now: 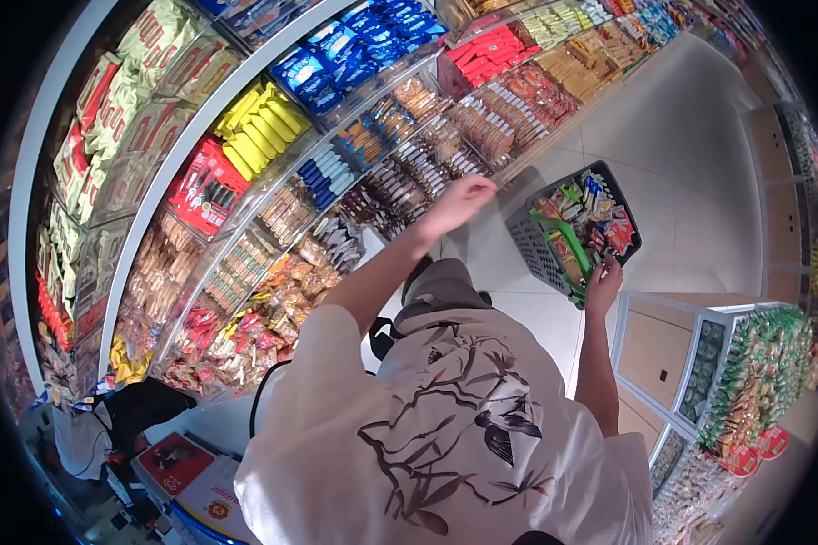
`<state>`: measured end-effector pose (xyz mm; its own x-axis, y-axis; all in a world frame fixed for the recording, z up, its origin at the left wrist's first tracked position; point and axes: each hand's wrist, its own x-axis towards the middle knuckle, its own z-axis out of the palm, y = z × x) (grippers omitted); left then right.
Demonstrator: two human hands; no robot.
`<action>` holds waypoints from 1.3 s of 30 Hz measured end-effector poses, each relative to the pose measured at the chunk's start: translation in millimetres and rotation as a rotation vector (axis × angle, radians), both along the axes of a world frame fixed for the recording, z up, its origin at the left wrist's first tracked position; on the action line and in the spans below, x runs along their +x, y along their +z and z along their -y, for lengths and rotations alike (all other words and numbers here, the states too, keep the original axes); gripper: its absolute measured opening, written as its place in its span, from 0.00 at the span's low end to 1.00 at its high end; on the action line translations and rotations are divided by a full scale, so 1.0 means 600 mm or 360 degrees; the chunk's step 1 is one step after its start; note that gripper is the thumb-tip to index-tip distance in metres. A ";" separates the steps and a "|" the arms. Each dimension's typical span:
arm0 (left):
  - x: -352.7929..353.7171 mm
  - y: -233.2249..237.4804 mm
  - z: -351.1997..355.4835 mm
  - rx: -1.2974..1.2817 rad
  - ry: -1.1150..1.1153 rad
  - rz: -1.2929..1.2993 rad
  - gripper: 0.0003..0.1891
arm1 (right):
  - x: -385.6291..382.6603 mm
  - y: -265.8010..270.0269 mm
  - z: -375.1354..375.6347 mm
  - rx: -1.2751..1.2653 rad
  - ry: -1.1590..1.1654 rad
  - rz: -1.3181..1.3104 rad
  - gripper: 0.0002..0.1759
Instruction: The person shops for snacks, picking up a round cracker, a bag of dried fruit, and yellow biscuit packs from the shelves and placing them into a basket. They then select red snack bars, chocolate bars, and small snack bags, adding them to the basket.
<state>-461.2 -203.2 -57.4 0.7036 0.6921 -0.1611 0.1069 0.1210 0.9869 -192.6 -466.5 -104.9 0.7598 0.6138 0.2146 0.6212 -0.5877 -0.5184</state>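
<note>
My right hand is closed around the green handle of a dark grey shopping basket, at the near corner of its rim. The basket hangs in front of me over the floor. Colourful wrapped snack packets fill it. To the left of the basket, my left hand is held out in the air with its fingers curled together, and nothing shows in them. It is nearest to the lower shelf bins of packaged snacks, which it overlaps in this view.
Tiered snack shelves run along my left, with blue packets, yellow packets and red packets. A display cabinet with green-wrapped goods stands at the right. Pale tiled floor stretches ahead between the shelves.
</note>
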 end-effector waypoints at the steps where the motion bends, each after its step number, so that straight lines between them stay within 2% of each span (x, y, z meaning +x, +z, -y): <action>1: -0.052 0.009 -0.030 -0.0074 0.0176 0.0117 0.12 | -0.020 0.029 -0.030 0.0113 0.0116 -0.0049 0.17; 2: -0.096 0.064 -0.046 0.0105 0.0465 0.0087 0.10 | -0.038 0.050 -0.071 0.0225 0.0224 -0.0101 0.17; 3: -0.144 0.081 -0.071 0.0406 0.0661 0.0052 0.09 | -0.062 0.074 -0.116 0.0333 0.0332 -0.0159 0.17; 5: -0.230 0.154 -0.102 0.1012 0.1023 -0.0109 0.09 | -0.142 0.144 -0.222 0.0438 0.0555 -0.0484 0.17; 7: -0.304 0.215 -0.129 0.1444 0.1330 -0.0482 0.09 | -0.226 0.198 -0.321 0.0438 0.0881 -0.0438 0.17; 10: -0.401 0.218 -0.173 0.1851 0.1384 -0.0918 0.09 | -0.366 0.245 -0.448 0.0476 0.1284 -0.0562 0.17; 13: -0.454 0.211 -0.182 0.1891 0.1138 -0.0874 0.09 | -0.494 0.299 -0.526 0.0330 0.1560 -0.0466 0.18; 15: -0.462 0.213 -0.179 0.1866 0.1018 -0.0915 0.12 | -0.560 0.297 -0.572 0.0344 0.1625 -0.0397 0.24; 18: -0.470 0.206 -0.184 0.1958 0.0924 -0.0986 0.14 | -0.621 0.288 -0.616 0.0209 0.1487 0.0000 0.30; 21: -0.479 0.194 -0.187 0.1982 0.0967 -0.0928 0.13 | -0.642 0.287 -0.630 -0.0032 0.1419 0.0130 0.34; 25: -0.490 0.183 -0.190 0.1936 0.1047 -0.0842 0.13 | -0.663 0.287 -0.634 -0.0082 0.1368 0.0481 0.30; 31: -0.484 0.179 -0.184 0.2002 0.1089 -0.0782 0.14 | -0.677 0.314 -0.659 -0.0398 0.1387 0.0395 0.28; 36: -0.487 0.174 -0.180 0.2073 0.1072 -0.0778 0.15 | -0.666 0.341 -0.647 -0.0204 0.1224 0.0281 0.29; 39: -0.484 0.173 -0.175 0.2033 0.1092 -0.0750 0.16 | -0.638 0.376 -0.609 -0.0350 0.1190 -0.0012 0.31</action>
